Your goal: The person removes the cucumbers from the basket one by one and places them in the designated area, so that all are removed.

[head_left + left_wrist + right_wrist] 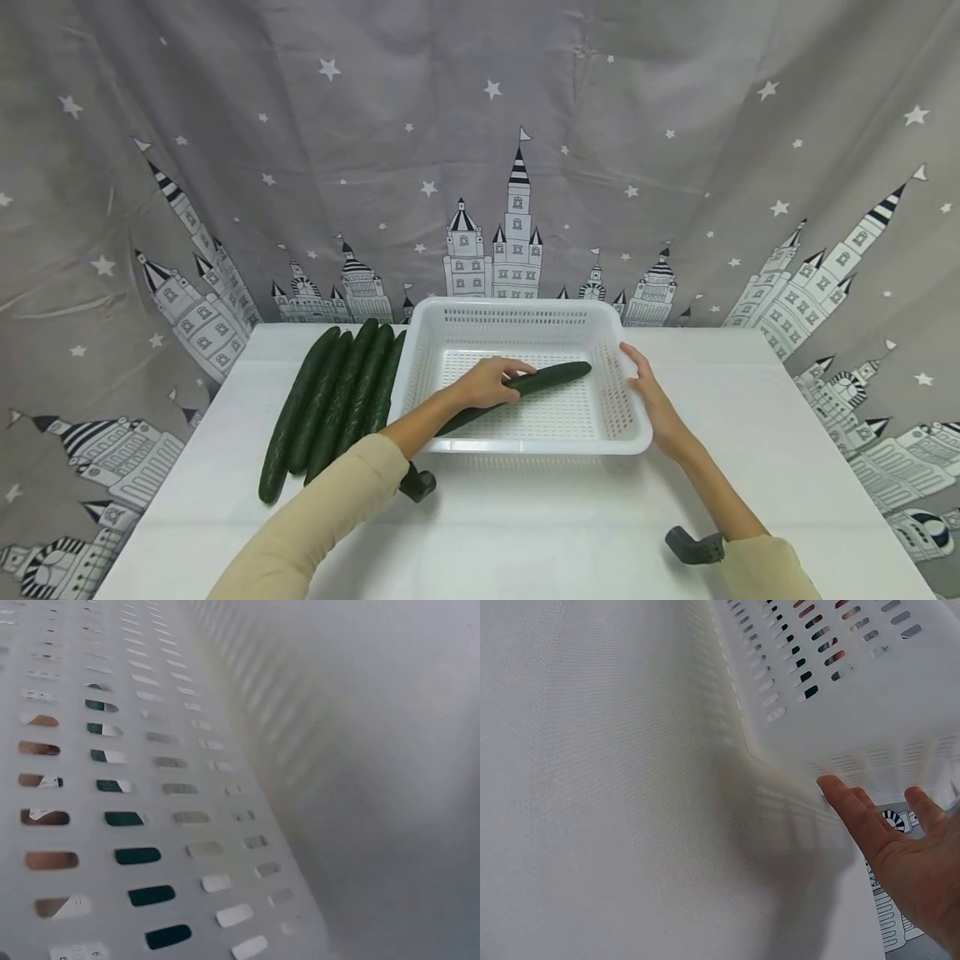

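My left hand (491,382) reaches into a white plastic basket (517,446) and grips a long dark green cucumber (555,377) around its middle. The cucumber lies slantwise inside, its near-left end low by the front wall. Through the slots of the basket wall (202,847), the left wrist view shows bits of the cucumber (139,856) and of skin. At the basket's right side is my right hand (656,408), its fingers spread and fairly straight against the outer wall. The right wrist view has that hand (911,855) with fingertips right at the basket's lower corner.
Several more cucumbers (330,400) lie side by side on the white table (525,533), left of the basket and close to its wall. A grey curtain (375,150) printed with castles and stars hangs behind the table. Dark wrist mounts (693,547) stick out from both wrists.
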Motion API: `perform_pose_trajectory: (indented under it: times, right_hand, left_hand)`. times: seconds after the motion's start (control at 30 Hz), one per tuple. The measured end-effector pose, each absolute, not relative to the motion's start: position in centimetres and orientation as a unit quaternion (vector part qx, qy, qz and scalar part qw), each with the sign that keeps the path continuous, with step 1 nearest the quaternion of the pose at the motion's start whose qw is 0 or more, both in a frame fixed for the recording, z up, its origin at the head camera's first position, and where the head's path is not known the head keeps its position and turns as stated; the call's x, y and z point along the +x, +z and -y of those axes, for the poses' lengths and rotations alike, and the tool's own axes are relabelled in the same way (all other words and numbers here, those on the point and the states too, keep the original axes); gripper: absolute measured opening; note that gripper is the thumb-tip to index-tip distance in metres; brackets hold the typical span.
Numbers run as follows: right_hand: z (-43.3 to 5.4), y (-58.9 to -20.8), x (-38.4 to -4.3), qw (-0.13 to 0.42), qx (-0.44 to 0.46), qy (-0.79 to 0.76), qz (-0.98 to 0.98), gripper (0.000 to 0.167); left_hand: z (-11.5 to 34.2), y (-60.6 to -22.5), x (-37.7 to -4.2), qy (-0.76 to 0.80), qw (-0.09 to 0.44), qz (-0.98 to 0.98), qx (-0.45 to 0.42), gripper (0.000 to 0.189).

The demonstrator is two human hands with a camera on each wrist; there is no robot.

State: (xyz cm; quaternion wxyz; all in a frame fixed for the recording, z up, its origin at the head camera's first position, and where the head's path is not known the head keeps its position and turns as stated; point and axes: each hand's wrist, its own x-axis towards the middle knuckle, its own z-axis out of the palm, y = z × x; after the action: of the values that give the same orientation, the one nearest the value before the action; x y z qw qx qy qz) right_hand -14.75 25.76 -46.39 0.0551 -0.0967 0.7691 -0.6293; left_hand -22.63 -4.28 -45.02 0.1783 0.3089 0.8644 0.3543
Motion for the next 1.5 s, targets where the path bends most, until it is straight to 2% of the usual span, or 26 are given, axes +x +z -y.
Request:
perform_pose_trajectory:
  times: [0.5, 0.87, 1.1, 1.5]
  right_hand:
    - [-25.8, -46.8, -14.9, 0.049, -0.095, -0.62, -0.778, 0.059]
    - [-25.8, -46.8, -14.9, 0.051, -0.098, -0.627, -0.771, 0.059]
    - [-25.9, -46.7, -14.9, 0.051, -0.105, -0.629, -0.768, 0.058]
    - [-25.7, -46.9, -14.9, 0.053, -0.108, -0.633, -0.765, 0.058]
  left_hand:
    - [4.8, -42.9, -22.7, 0.47, 0.126, -0.83, 0.273, 0.053]
    - [5.8, -39.6, -22.2, 0.527, 0.076, -0.814, 0.231, 0.052]
    - [7.5, -37.1, -22.0, 0.557, 0.043, -0.804, 0.204, 0.052]
    - [12.6, -35.0, -21.1, 0.592, 0.035, -0.797, 0.117, 0.054]
